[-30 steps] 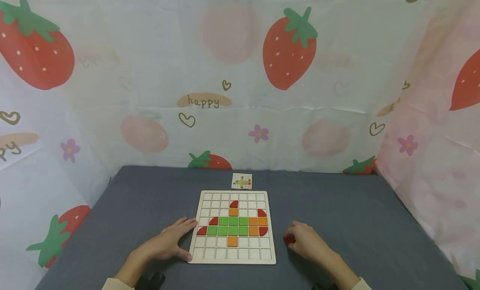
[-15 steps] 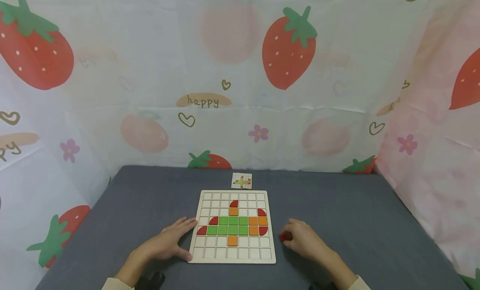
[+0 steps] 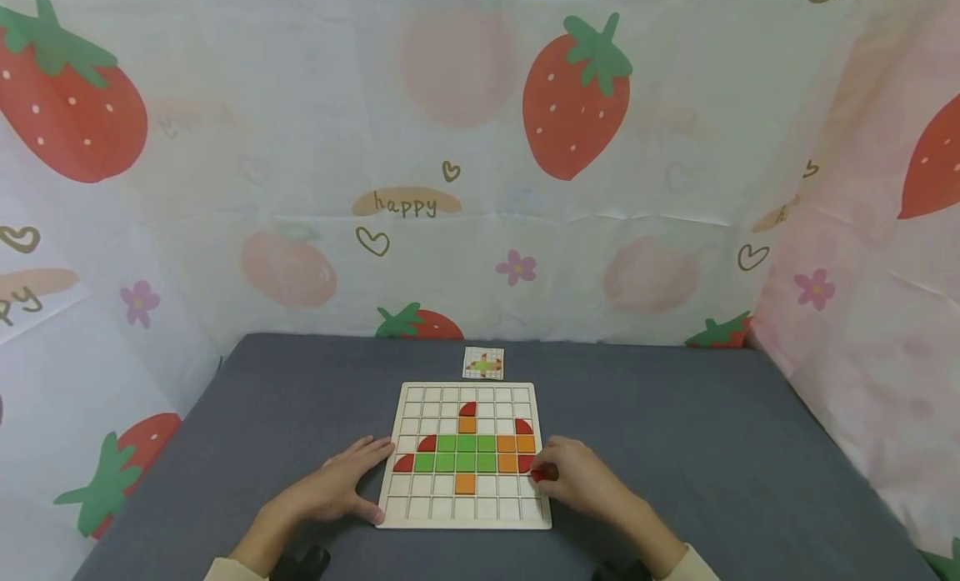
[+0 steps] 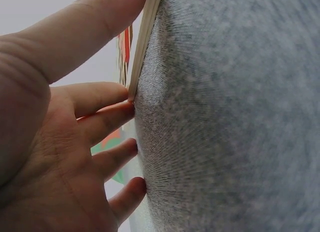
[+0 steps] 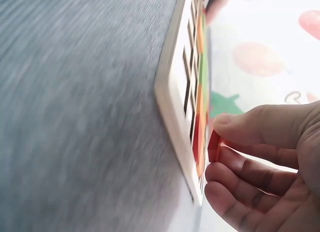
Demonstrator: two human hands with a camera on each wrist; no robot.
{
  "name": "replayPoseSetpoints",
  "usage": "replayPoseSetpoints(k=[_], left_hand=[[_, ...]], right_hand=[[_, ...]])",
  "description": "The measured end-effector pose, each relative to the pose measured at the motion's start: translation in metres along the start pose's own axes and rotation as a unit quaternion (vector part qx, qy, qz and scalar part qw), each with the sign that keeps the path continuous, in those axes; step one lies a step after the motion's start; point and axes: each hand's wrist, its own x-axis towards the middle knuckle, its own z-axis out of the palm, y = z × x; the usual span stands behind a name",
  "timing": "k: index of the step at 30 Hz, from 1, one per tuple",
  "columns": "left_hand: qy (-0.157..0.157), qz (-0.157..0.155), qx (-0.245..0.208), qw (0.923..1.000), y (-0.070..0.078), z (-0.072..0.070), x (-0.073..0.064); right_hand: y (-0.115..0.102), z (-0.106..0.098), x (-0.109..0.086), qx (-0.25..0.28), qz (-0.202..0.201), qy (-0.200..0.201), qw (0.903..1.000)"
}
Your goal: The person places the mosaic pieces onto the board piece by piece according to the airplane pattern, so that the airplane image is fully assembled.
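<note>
A pale wooden grid board (image 3: 497,509) lies on the dark table, with green, orange and red pieces set in its squares. Along its left edge my left hand (image 3: 337,483) rests with fingers spread; in the left wrist view the thumb and a fingertip touch the board's rim (image 4: 141,49). Over the board's right edge, my right hand (image 3: 581,479) pinches a small red piece (image 5: 214,146) between thumb and fingers. Fingers partly hide that piece, so its full outline cannot be made out. Red quarter-round pieces, such as one red piece (image 3: 427,443), sit at the ends of the green rows.
Just behind the board lies a small picture card (image 3: 483,363) with a similar coloured pattern. Grey-blue cloth covers the table (image 3: 675,414) to both sides. A strawberry-print curtain (image 3: 480,147) encloses the back and sides.
My right hand has moved left with the red piece, from the cloth beside the board to above its right edge. The left hand and board have stayed put.
</note>
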Motion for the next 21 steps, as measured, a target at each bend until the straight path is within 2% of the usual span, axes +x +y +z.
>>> replayPoseSetpoints(k=[9,21], left_hand=[[0.001,0.002,0.005,1.0,0.001,0.0,0.0],[0.002,0.002,-0.001,1.0,0.001,0.0,0.0]], right_hand=[[-0.019,0.006,0.012,0.012,-0.03,-0.017,0.9993],[-0.046,0.023,0.025,0.03,-0.05,-0.053,0.9969]])
